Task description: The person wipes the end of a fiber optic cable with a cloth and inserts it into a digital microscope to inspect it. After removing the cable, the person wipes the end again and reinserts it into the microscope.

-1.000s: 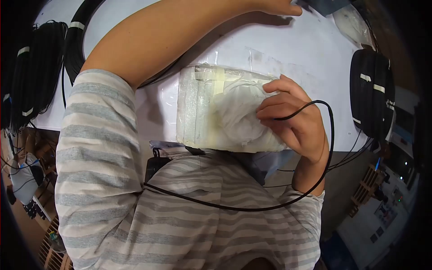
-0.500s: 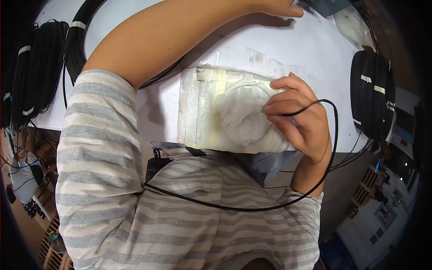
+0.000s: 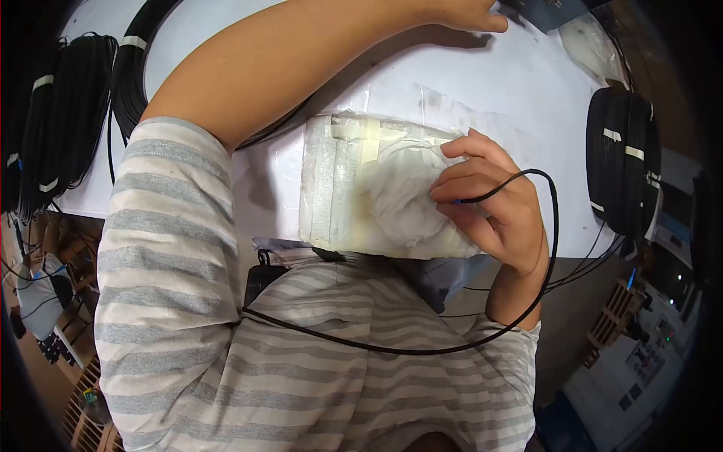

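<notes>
Cable end pinched above white cloth, slack looping across the body

Black cable (image 3: pixel 429 352) runs from the right hand (image 3: pixel 501 203) in a wide loop, out past the wrist, down, then along the front of the striped shirt (image 3: pixel 309 392) until it disappears beside the left sleeve (image 3: pixel 166 264). The right hand's fingers are clamped on it close to its end, where a small blue tip (image 3: pixel 457 201) shows against a crumpled white cloth (image 3: pixel 407 188). That cloth lies on a taped pad (image 3: pixel 320 188) at the near edge of the worktop (image 3: pixel 527 83); whether the tip touches it or sits just above, I cannot tell.

The left hand (image 3: pixel 474 15) reaches across to the far side, near a dark object (image 3: pixel 546 11) and a clear plastic bag (image 3: pixel 591 49). The top of the view cuts it off, so the state of its fingers cannot be told.

Trouble looks likeliest in the slack. Should the left arm or the torso shift, the length by the sleeve could be tugged and the end pulled from a grip that covers so little of it. The cloth, if loose, could bunch or drag under the fingertips. A push towards the body could also slide the pad over the edge.
</notes>
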The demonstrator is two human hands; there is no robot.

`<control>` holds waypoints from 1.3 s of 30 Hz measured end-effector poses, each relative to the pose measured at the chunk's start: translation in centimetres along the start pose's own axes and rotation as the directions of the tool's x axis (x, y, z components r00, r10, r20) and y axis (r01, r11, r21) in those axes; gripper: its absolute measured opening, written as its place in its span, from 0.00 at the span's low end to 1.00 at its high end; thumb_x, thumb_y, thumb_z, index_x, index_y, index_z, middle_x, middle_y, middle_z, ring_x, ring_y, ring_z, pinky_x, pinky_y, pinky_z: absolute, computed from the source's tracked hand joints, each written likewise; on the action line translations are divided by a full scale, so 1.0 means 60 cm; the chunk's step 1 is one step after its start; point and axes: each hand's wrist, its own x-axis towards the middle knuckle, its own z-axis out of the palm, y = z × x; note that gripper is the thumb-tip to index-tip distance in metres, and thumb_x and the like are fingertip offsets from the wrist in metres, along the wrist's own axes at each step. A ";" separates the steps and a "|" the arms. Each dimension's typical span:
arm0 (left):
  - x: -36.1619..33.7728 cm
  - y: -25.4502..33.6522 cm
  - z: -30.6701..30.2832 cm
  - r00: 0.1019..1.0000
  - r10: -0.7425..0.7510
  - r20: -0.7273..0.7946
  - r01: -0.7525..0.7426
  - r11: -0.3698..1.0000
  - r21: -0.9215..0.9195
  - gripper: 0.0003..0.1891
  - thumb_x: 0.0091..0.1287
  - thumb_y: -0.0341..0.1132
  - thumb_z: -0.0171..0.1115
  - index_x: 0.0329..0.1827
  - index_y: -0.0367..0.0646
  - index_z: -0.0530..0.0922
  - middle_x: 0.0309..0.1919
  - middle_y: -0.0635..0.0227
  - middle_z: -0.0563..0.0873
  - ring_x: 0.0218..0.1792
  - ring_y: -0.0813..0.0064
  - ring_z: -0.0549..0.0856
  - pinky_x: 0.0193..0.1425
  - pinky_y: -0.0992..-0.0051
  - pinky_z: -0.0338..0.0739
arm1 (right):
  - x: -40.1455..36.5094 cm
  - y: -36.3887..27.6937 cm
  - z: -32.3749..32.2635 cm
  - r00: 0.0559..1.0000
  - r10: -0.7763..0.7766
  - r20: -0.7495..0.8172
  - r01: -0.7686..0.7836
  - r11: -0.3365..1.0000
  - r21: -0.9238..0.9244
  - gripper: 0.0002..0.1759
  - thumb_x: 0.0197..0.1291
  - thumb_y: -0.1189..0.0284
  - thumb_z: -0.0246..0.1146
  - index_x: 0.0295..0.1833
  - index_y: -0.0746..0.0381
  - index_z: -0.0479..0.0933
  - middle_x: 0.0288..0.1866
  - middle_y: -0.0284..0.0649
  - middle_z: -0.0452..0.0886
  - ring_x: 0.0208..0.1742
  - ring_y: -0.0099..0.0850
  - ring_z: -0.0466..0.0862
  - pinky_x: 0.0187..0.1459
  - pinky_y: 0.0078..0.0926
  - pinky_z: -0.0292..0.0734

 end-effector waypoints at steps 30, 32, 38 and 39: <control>0.001 0.009 -0.009 0.996 -0.070 0.052 0.070 0.997 0.013 0.55 0.63 0.35 0.69 0.92 0.36 0.46 0.87 0.38 0.59 0.71 0.36 0.81 0.75 0.54 0.79 | -0.009 -0.014 0.015 0.995 0.036 -0.096 -0.057 0.971 -0.233 0.14 0.47 0.69 0.85 0.38 0.56 0.88 0.38 0.36 0.89 0.61 0.41 0.89 0.77 0.62 0.72; 0.001 0.010 -0.010 0.995 -0.074 0.059 0.073 0.997 0.017 0.55 0.63 0.35 0.68 0.92 0.36 0.46 0.87 0.38 0.60 0.72 0.36 0.81 0.75 0.55 0.79 | -0.011 -0.018 0.006 0.998 0.047 -0.052 -0.056 0.979 -0.198 0.14 0.47 0.70 0.85 0.38 0.56 0.88 0.37 0.36 0.89 0.61 0.41 0.89 0.77 0.62 0.72; 0.001 0.007 -0.005 0.999 -0.034 0.024 0.034 0.999 0.000 0.55 0.63 0.35 0.68 0.91 0.36 0.47 0.88 0.38 0.59 0.72 0.37 0.81 0.75 0.56 0.79 | -0.011 -0.013 0.012 0.996 0.036 -0.084 -0.052 0.977 -0.204 0.15 0.46 0.70 0.85 0.39 0.56 0.88 0.37 0.36 0.89 0.61 0.41 0.89 0.76 0.61 0.73; 0.001 0.009 -0.008 0.998 -0.050 0.040 0.050 0.999 -0.004 0.55 0.63 0.35 0.68 0.91 0.35 0.47 0.88 0.38 0.59 0.72 0.37 0.81 0.75 0.56 0.79 | -0.009 -0.013 0.013 0.995 0.028 -0.091 -0.046 0.978 -0.206 0.15 0.46 0.71 0.85 0.39 0.56 0.88 0.37 0.36 0.89 0.61 0.41 0.89 0.76 0.61 0.73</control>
